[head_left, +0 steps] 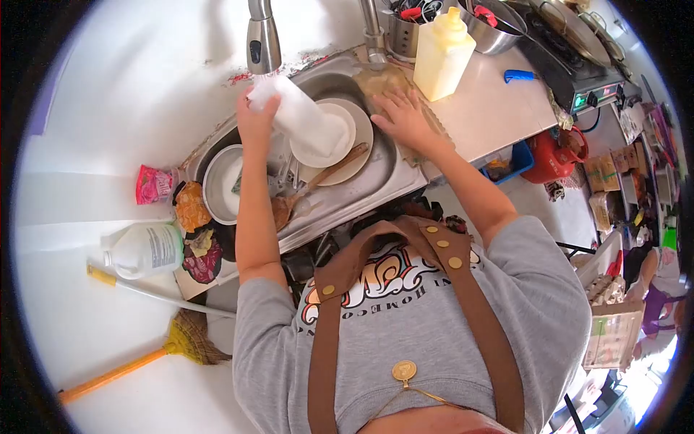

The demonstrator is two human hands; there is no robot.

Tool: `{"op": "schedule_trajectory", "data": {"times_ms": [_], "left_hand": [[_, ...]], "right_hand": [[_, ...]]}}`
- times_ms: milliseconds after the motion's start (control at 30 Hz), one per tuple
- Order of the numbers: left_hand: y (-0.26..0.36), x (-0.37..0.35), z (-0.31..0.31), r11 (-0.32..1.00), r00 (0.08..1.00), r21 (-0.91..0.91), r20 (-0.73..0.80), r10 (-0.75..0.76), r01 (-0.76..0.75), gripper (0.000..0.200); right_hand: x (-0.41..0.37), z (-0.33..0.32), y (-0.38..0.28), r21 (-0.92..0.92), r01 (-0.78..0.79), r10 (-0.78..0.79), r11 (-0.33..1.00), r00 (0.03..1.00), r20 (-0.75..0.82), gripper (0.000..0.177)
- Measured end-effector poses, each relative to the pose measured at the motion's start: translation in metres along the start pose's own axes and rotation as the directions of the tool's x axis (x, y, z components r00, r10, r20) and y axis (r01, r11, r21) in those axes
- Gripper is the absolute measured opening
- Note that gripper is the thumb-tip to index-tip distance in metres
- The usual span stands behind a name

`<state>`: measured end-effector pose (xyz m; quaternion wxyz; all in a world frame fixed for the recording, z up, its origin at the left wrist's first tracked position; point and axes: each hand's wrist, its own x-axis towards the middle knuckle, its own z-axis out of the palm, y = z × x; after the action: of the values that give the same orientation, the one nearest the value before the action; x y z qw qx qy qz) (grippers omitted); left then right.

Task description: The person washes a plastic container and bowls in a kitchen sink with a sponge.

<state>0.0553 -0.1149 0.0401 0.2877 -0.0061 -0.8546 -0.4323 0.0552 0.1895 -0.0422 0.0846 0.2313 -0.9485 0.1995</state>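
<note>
My left hand [256, 121] is wrapped around the upper end of a white cylindrical container [300, 116], directly below the faucet head [264, 50]. The container tilts over a stack of white plates [358, 163] in the metal sink [347, 210]. Beside the plates lie a wooden spoon [332, 170] and some metal cutlery. A round metal pan [220, 181] sits at the sink's left end, partly behind my left forearm. My right hand [405, 119] has its fingers spread over a brownish, wet-looking surface [387, 79] at the sink's right edge and holds nothing.
A pale yellow bottle [443, 58] stands on the counter [491, 108] near a utensil holder [403, 36], a metal bowl [495, 32], a blue-handled item [518, 75] and a stove [585, 79]. At left are a white jug [148, 249] and a broom [181, 343]. A red gas cylinder [546, 163] is below.
</note>
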Motion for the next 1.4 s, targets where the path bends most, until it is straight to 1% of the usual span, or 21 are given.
{"op": "schedule_trajectory", "data": {"times_ms": [33,67,133,167,200,233,333,433,533,633,733,767,867,900,1000,1100,1200,1267,1300,1367,1400], "left_hand": [[0.006,0.001,0.000,0.997,0.998,-0.063,-0.022,-0.053,0.051,0.071],[0.003,0.003,0.001,0.999,0.999,-0.043,-0.044,-0.029,0.027,0.069],[-0.004,0.005,0.005,1.000,0.997,-0.003,-0.082,0.015,-0.016,0.065],[-0.007,0.003,0.007,0.959,0.979,-0.229,-0.075,-0.191,0.170,0.064],[-0.003,0.001,0.010,0.834,0.923,-0.437,-0.022,-0.385,0.337,0.062],[-0.001,0.000,0.011,0.637,0.835,-0.612,0.070,-0.546,0.469,0.061],[-0.001,-0.005,0.011,0.437,0.751,-0.630,0.401,-0.525,0.642,0.065],[-0.004,-0.015,0.012,0.394,0.700,-0.602,0.438,-0.564,0.695,0.067],[-0.019,-0.019,0.005,0.290,0.717,-0.686,0.484,-0.501,0.667,0.068],[-0.041,-0.025,0.016,0.043,0.743,-0.826,0.482,-0.465,0.562,0.066],[-0.035,-0.039,0.028,-0.080,0.560,-0.802,0.481,-0.675,0.592,0.064],[-0.038,-0.043,0.028,-0.111,0.552,-0.795,0.507,-0.662,0.597,0.062],[-0.057,-0.053,0.034,-0.240,0.490,-0.867,0.453,-0.745,0.436,0.061],[-0.065,-0.054,0.034,-0.260,0.483,-0.856,0.475,-0.735,0.446,0.061],[-0.079,-0.059,0.034,-0.318,0.470,-0.820,0.542,-0.696,0.476,0.060],[-0.079,-0.060,0.031,-0.342,0.485,-0.796,0.583,-0.652,0.499,0.057],[-0.075,-0.057,0.030,-0.319,0.483,-0.796,0.577,-0.659,0.514,0.057],[-0.070,-0.055,0.030,-0.299,0.467,-0.789,0.573,-0.674,0.537,0.058],[-0.071,-0.055,0.031,-0.269,0.488,-0.785,0.573,-0.659,0.558,0.059],[-0.071,-0.056,0.033,-0.207,0.528,-0.775,0.574,-0.626,0.597,0.061],[-0.066,-0.055,0.033,-0.203,0.540,-0.777,0.575,-0.614,0.597,0.055]], "right_hand": [[0.003,-0.003,-0.007,0.102,-0.022,0.023,0.995,1.000,-0.009,0.061],[0.005,-0.007,-0.014,0.302,0.006,-0.008,0.953,1.000,0.006,0.064],[0.006,-0.016,-0.029,0.657,0.041,-0.073,0.753,0.997,0.021,0.071],[0.007,-0.013,-0.034,0.684,0.082,-0.093,0.725,0.995,-0.020,0.074],[0.010,-0.009,-0.039,0.709,0.123,-0.113,0.694,0.992,-0.062,0.078],[0.014,-0.003,-0.043,0.730,0.167,-0.132,0.662,0.986,-0.106,0.082],[0.028,0.009,-0.055,0.828,0.200,-0.065,0.524,0.979,-0.195,0.085],[0.042,-0.003,-0.061,0.896,0.029,0.075,0.444,0.995,-0.070,0.084],[0.055,-0.021,-0.073,0.914,-0.315,0.104,0.257,0.949,0.298,0.082],[0.083,-0.002,-0.089,0.911,-0.309,0.223,0.272,0.942,0.252,0.072],[0.121,0.022,-0.105,0.744,-0.166,0.327,0.647,0.942,-0.074,0.062],[0.142,0.052,-0.100,0.495,0.114,0.064,0.862,0.943,-0.328,0.056],[0.146,0.025,-0.127,0.413,0.354,-0.207,0.839,0.910,-0.359,0.057],[0.146,0.014,-0.131,0.394,0.300,-0.222,0.869,0.947,-0.233,0.059],[0.151,-0.012,-0.142,0.261,0.133,-0.135,0.956,0.991,-0.010,0.053],[0.159,-0.032,-0.152,0.168,0.169,-0.186,0.971,0.978,0.095,0.050],[0.177,-0.022,-0.153,0.306,0.175,-0.194,0.936,0.981,0.032,0.048],[0.181,-0.018,-0.151,0.447,0.091,-0.111,0.890,0.994,0.018,0.046],[0.181,-0.019,-0.150,0.514,0.050,-0.068,0.857,0.998,0.017,0.046],[0.183,-0.024,-0.141,0.577,-0.034,-0.083,0.816,0.981,0.175,0.046],[0.182,-0.029,-0.138,0.602,-0.081,-0.094,0.794,0.963,0.253,0.046]]}}
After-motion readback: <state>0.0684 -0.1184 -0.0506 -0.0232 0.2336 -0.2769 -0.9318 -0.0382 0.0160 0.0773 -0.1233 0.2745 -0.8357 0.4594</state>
